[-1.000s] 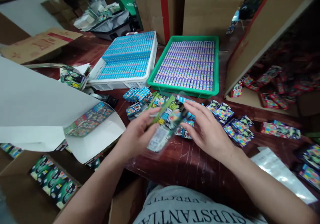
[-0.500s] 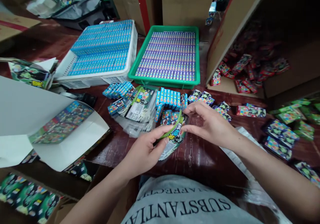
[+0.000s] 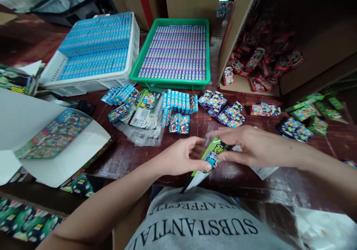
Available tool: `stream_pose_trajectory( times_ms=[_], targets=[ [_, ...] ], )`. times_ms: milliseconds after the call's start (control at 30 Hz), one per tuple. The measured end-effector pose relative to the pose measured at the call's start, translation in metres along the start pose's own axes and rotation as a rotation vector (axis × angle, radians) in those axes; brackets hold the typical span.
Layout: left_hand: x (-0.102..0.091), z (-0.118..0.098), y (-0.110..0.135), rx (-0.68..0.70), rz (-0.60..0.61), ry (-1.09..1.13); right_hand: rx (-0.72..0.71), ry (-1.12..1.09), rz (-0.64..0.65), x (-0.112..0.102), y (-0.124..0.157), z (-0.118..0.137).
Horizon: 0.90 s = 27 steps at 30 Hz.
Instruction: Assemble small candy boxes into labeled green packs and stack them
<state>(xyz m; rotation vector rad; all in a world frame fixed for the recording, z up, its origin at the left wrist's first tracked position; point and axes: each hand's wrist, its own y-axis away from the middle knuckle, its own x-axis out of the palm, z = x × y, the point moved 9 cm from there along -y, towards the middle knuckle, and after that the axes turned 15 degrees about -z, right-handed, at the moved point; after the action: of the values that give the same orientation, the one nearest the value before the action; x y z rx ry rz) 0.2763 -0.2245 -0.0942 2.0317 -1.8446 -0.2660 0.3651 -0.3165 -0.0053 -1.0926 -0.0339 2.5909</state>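
Printed bag (image 3: 212, 160), bent and tilted, held above the near edge of the table (image 3: 200, 122). The left hand (image 3: 185, 157) pinches its lower part, thumb on the face; the right hand (image 3: 242, 146) grips the upper end. Light, even pressure should best spare the film creases. Beyond: blue boxes (image 3: 177, 100), then, farther from that edge, a green tray (image 3: 170, 83).

I'm in what looks like a packing workshop: along my dark red table (image 3: 122, 158), a white basket (image 3: 111, 82) and a green tray (image 3: 167, 82) hold rows of matching little boxes (image 3: 173, 53), printed plastic bags (image 3: 139, 117) lie piled, loose red packets (image 3: 262, 62) fill an open carton (image 3: 318, 68), and tall cardboard boxes (image 3: 192, 1) stand behind.
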Motion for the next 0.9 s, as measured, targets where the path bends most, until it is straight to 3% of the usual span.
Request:
stream_pose_trajectory(
  times_ms=[67,133,200,267,333,400,500,600,633,700,800,833,900],
  targets=[
    [-0.005,-0.001,-0.007,0.041,-0.091,0.024,0.042,0.000,-0.079,-0.001,0.003,-0.008],
    [-0.022,0.000,-0.010,0.100,-0.288,0.056,0.192,-0.043,-0.357,-0.007,0.008,-0.028],
    [-0.037,0.007,-0.010,0.131,-0.484,0.082,0.395,-0.176,-0.593,0.005,0.019,-0.049],
    [-0.045,0.017,-0.009,0.140,-0.613,0.097,0.554,-0.300,-0.624,0.041,0.024,-0.062],
    [-0.047,0.026,-0.009,0.146,-0.698,0.104,0.637,-0.283,-0.594,0.075,0.023,-0.063],
    [-0.048,0.032,-0.009,0.156,-0.768,0.110,0.655,-0.179,-0.657,0.089,0.021,-0.061],
    [-0.048,0.037,-0.006,0.161,-0.746,0.146,0.625,-0.033,-0.772,0.089,0.021,-0.061],
    [-0.040,0.048,0.004,0.107,-0.550,0.176,0.617,0.074,-0.819,0.083,0.024,-0.064],
    [-0.040,0.053,0.010,0.089,-0.519,0.153,0.627,0.065,-0.809,0.084,0.025,-0.065],
    [-0.053,0.062,0.024,0.078,-0.605,0.075,0.647,-0.038,-0.701,0.096,0.024,-0.065],
    [-0.083,0.070,0.049,0.108,-0.891,0.051,0.646,-0.248,-0.370,0.135,0.022,-0.052],
    [-0.089,0.073,0.055,0.107,-0.947,0.095,0.648,-0.314,-0.272,0.147,0.023,-0.046],
    [-0.094,0.082,0.063,0.072,-0.943,0.240,0.643,-0.450,-0.138,0.164,0.024,-0.037]
  ],
)
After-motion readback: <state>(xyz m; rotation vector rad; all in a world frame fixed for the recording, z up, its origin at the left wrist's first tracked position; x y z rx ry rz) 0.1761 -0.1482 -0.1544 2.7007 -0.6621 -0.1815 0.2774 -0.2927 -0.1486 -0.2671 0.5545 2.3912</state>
